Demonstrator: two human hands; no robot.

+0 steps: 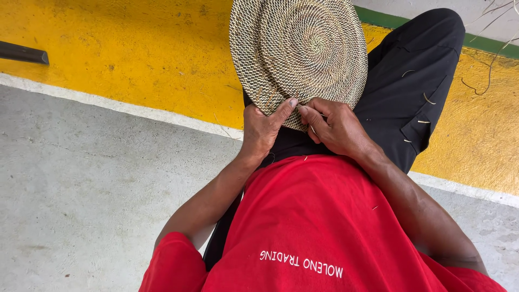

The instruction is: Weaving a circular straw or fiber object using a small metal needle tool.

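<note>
A round woven disc (300, 48) of coiled tan and dark fibre rests on edge against my lap, its spiral face toward me. My left hand (264, 128) grips its near rim, thumb pressed flat on the weave. Beside it, my right hand (336, 127) pinches the same rim, fingers curled tight and touching the left thumb. What the right fingertips hold beyond the rim is hidden. My red shirt (324, 216) fills the bottom of the view.
My leg in black trousers (411, 81) stretches to the upper right with bits of straw on it. The floor has a yellow painted band (135, 48), a white line (108, 103) and grey concrete (81, 189). A dark bar (21, 53) lies far left; loose fibre strands (486, 75) lie at right.
</note>
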